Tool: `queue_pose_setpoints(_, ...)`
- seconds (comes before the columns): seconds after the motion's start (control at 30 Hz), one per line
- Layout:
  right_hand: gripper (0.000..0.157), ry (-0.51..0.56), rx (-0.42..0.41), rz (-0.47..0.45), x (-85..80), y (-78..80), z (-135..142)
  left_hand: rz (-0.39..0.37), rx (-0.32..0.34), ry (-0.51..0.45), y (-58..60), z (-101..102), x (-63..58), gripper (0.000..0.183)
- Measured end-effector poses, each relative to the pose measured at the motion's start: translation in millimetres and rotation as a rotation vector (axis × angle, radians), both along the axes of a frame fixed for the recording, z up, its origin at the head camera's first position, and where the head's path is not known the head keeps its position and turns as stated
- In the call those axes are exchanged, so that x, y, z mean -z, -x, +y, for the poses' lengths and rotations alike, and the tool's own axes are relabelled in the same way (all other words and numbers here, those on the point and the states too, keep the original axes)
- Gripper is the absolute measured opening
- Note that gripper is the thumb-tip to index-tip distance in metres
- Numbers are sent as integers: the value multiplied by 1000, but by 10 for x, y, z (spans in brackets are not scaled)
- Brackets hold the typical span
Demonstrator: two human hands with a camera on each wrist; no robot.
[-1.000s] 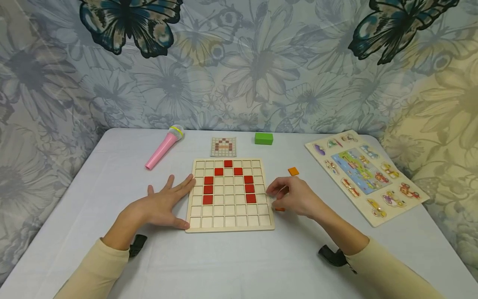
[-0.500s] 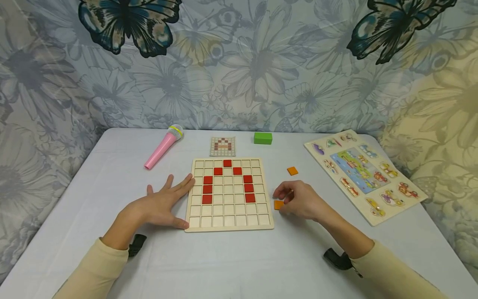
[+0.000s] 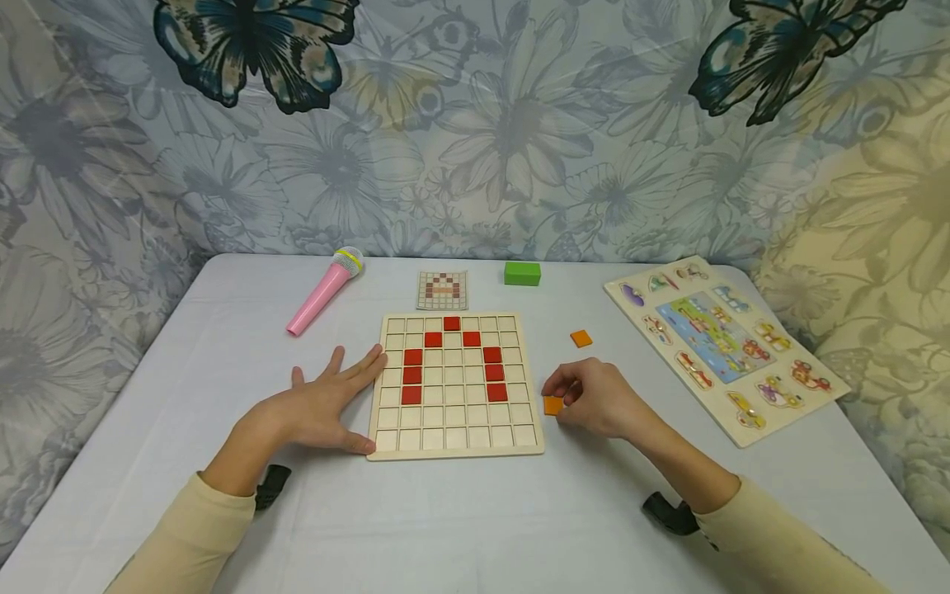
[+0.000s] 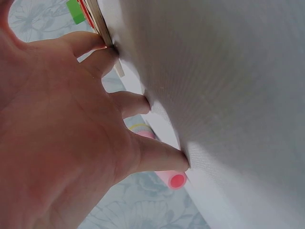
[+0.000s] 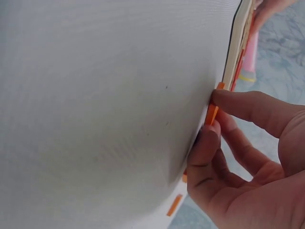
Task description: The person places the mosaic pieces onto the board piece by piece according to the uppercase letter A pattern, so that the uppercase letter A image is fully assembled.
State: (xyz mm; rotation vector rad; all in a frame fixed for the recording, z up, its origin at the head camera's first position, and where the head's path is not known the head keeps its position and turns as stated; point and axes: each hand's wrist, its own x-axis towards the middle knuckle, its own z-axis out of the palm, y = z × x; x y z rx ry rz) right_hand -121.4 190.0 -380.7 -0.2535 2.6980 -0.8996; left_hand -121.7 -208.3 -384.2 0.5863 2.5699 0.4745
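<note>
A wooden grid board (image 3: 456, 445) lies flat on the table, with several red square tiles (image 3: 411, 395) set in its cells in an arch shape. My left hand (image 3: 315, 408) rests along the board's left edge with fingers spread, its thumb at the near corner; the left wrist view shows the fingertips down on the cloth. Just off the board's right edge, my right hand (image 3: 597, 398) pinches an orange square tile (image 5: 212, 113) between thumb and finger, low over the table. A second orange tile (image 3: 581, 338) lies loose beyond this hand.
Behind the board lie a small pattern card (image 3: 443, 290) and a green block (image 3: 523, 274). A pink toy microphone (image 3: 322, 293) is at the back left. A wooden picture puzzle (image 3: 727, 351) lies at the right. Patterned cloth (image 3: 505, 165) hangs behind the table.
My right hand has drawn slightly right, away from the board's edge. The orange tile, seen nearly edge-on before, now shows its flat face. The left hand stays in place.
</note>
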Motion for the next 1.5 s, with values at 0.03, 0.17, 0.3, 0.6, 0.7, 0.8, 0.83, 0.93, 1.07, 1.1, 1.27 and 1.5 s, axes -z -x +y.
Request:
queue_pose_setpoints(0.03, 26, -3, -3, 7, 0, 2, 2, 1, 1, -1, 0, -3, -1, 120)
queue_pose_setpoints(0.17, 25, -3, -7, 16, -5, 9, 13, -3, 0, -5, -2, -9, -5, 120)
queue_pose_setpoints(0.3, 25, 0, 3, 11, -12, 15, 21, -6, -3, -3, -1, -9, -6, 120)
queue_pose_setpoints(0.6, 26, 16, 24, -7, -32, 32, -7, -7, -7, -3, -1, -10, 0, 121)
queue_pose_setpoints(0.7, 26, 19, 23, -9, -47, 46, -34, -5, -7, -3, -1, -9, 1, 121)
queue_pose_setpoints(0.8, 26, 30, 25, -8, -60, 62, -63, -1, -7, -3, -1, -7, 1, 121)
queue_pose_setpoints(0.83, 26, 33, 25, -6, -66, 68, -71, -1, -7, -3, -1, -5, 0, 121)
queue_pose_setpoints(0.93, 26, 39, 27, -2, -80, 87, -100, 0, -7, -6, -1, -1, -2, 121)
queue_pose_setpoints(1.07, 28, 57, 25, -5, -97, 128, -154, 0, -9, -7, -1, 0, -2, 122)
queue_pose_setpoints(1.1, 29, 66, 23, -10, -101, 140, -172, 0, -10, -7, 0, -1, -1, 122)
queue_pose_setpoints(1.27, 27, 113, 6, -48, -131, 217, -270, 0, -11, -6, 3, -8, 7, 122)
queue_pose_setpoints(1.5, 28, 176, -4, -99, -160, 326, -392, -10, -12, -3, 1, -10, 1, 120)
